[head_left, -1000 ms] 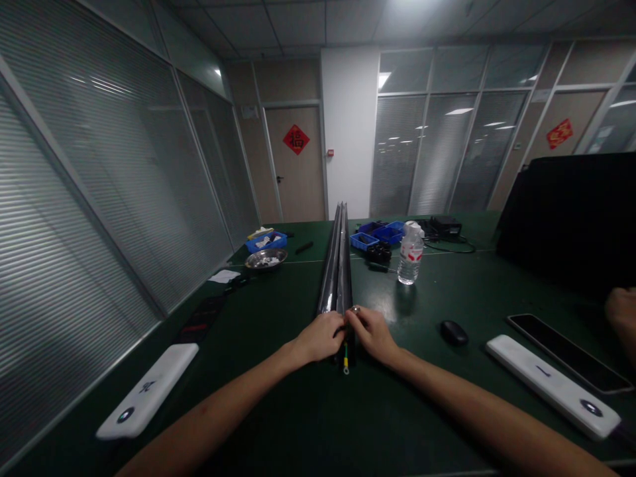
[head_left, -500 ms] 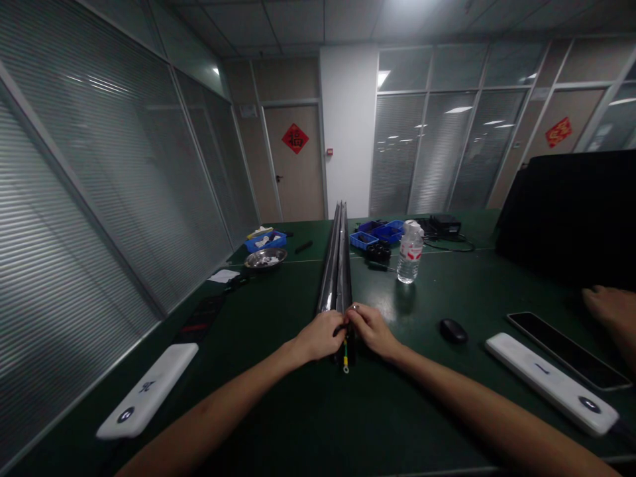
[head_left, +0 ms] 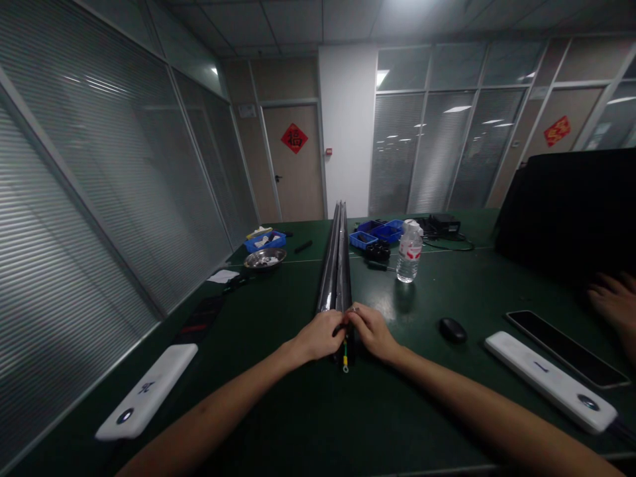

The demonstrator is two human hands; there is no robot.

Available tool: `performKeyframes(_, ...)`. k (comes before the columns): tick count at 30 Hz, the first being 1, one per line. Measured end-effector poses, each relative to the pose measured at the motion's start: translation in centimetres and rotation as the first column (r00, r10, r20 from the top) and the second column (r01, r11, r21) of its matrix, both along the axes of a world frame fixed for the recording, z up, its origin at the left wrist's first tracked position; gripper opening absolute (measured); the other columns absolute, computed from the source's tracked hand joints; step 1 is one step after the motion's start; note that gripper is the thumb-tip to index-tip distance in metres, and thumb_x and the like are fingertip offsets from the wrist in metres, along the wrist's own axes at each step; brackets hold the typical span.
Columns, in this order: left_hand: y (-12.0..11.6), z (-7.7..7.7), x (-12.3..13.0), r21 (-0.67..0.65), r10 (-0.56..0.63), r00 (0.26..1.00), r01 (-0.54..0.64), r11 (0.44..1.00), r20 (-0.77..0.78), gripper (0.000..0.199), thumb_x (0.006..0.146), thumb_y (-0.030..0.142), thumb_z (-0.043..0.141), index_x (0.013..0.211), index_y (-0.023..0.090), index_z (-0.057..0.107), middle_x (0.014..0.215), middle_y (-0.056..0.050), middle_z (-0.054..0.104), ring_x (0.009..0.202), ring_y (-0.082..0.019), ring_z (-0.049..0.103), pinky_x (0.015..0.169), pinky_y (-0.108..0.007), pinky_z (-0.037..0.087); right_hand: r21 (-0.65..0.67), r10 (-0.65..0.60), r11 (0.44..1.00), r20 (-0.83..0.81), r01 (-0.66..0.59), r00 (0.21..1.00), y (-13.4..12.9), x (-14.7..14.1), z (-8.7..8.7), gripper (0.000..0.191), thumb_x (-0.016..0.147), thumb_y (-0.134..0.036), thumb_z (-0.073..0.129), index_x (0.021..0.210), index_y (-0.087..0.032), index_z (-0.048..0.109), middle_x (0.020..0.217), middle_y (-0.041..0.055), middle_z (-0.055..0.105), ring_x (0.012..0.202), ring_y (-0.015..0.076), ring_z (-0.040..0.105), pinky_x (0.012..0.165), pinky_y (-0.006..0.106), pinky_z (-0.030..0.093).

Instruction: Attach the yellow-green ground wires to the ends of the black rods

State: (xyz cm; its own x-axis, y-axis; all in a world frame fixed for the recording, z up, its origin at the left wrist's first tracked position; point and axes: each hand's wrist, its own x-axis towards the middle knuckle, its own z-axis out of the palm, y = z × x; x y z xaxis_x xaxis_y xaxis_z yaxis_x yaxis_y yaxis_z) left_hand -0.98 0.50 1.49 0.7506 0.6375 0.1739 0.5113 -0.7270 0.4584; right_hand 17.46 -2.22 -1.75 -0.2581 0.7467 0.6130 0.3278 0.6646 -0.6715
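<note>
A long dark metal profile [head_left: 328, 281] with a groove down its middle lies lengthwise on the green table. At its near end, my left hand [head_left: 322, 334] is closed, with a small black piece showing by its thumb and forefinger. Touching it at the fingertips, my right hand [head_left: 370, 331] is also closed over that end. What each hand grips is mostly hidden by the fingers. Below them hangs a short green-yellow wire [head_left: 346, 361] tipped with a ring terminal.
To the right are a water bottle [head_left: 409, 255], a mouse [head_left: 452, 330], a phone [head_left: 566, 348] and a white power bank [head_left: 549, 383]. Another person's hand [head_left: 616, 301] rests far right. Blue bins [head_left: 364, 240], a metal bowl [head_left: 265, 259] and a second power bank [head_left: 149, 392] surround the profile.
My hands stay in nearly the same place on the profile's end. The other person's hand at the far right has shifted and its fingers are spread now.
</note>
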Motion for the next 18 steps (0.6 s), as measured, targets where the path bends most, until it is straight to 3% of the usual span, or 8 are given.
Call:
performKeyframes(9, 0.0, 0.2, 0.2, 0.002, 0.01, 1.0, -0.01, 1.0, -0.027, 0.013, 0.091, 0.016, 0.052, 0.09, 0.015, 0.065, 0.097, -0.007, 0.067, 0.091, -0.019, 0.062, 0.087, -0.029, 0.049, -0.073, 0.013, 0.997, -0.07, -0.018, 0.997, 1.2, 0.2, -0.7, 0.041, 0.103, -0.044, 0.043, 0.079, -0.017, 0.061, 0.073, 0.0004, 0.057, 0.066, 0.0134, 0.053, 0.064, 0.024, 0.041)
performKeyframes(18, 0.2, -0.3, 0.0, -0.004, 0.0, 0.999, 0.0, 1.0, -0.036, 0.018, 0.092, 0.016, 0.049, 0.099, 0.016, 0.066, 0.105, -0.008, 0.066, 0.096, -0.02, 0.062, 0.092, -0.031, 0.048, 0.04, -0.112, 0.993, 0.052, 0.11, 0.992, 0.2, -0.3, -0.8, 0.038, 0.103, -0.039, 0.041, 0.074, -0.019, 0.054, 0.069, 0.0013, 0.055, 0.062, 0.0143, 0.051, 0.062, 0.026, 0.038)
